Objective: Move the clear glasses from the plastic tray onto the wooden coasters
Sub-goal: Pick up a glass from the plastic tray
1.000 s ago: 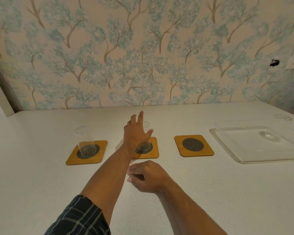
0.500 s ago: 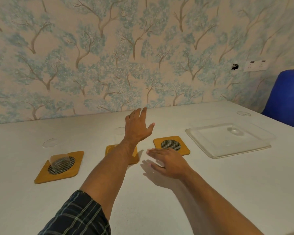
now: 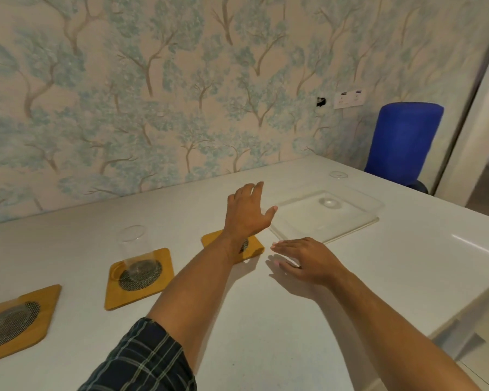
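Reach toward the tray for the last glass

Left hand [image 3: 247, 213] stretches out open, fingers spread, over the third wooden coaster [image 3: 250, 245] and close to the near edge of the plastic tray [image 3: 364, 218]; it holds nothing. Right hand [image 3: 305, 259] hovers flat and empty just above the white table [image 3: 266, 334]. One clear glass [image 3: 133, 246] stands on the middle coaster [image 3: 137, 277]; another seems to sit on the far-left coaster [image 3: 14, 320], though only its base shows. A faint round shape on the tray [image 3: 328, 202] may be the remaining glass. Next, likely, a grasp around its wall and a lift to the bare coaster.
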### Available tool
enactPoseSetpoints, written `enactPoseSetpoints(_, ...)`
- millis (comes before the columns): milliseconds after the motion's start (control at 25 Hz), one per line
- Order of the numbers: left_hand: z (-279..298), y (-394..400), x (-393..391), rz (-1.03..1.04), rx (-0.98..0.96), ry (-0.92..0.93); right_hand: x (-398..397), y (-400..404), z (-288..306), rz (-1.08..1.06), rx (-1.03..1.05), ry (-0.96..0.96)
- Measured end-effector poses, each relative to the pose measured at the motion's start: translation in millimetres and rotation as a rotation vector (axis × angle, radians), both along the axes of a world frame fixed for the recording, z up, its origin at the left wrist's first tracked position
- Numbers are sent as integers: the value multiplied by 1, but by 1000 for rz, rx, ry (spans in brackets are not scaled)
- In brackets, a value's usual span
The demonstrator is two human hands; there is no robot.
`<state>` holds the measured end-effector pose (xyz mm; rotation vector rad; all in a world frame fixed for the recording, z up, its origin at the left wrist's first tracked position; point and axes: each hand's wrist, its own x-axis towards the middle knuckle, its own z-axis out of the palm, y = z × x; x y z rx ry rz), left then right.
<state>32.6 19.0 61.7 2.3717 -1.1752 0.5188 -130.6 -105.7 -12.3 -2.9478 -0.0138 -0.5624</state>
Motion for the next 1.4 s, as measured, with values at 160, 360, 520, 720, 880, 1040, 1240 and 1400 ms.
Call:
enactPoseSetpoints(160, -8, -41, -19, -93, 33, 10, -19, -26, -8, -47, 12, -105)
enactPoseSetpoints(360, -22, -83, -31, -159, 66, 44, -46, -49, -30, -362, 34, -462)
enactPoseSetpoints(520, -25, -107, -32, -172, 68, 69, -41, -55, -25, -737, 217, -496)
enactPoseSetpoints(720, -21, -134, -28, -161, 44, 102, -34, -59, -25, -990, 260, -269)
enactPoseSetpoints(880, -15, -155, -25, -149, 14, 141, -28, -67, -30, -1005, 290, 50)
enactPoseSetpoints(1040, -13, -181, -20, -154, 45, 179, -25, -75, -36, -989, 333, 225)
enactPoseSetpoints(1240, -20, -216, -18, -185, 115, 252, -22, -77, -37, -996, 297, 221)
enactPoseSetpoints(1400, -25, -245, -19, -205, 120, 305, -18, -80, -40, -1012, 273, 236)
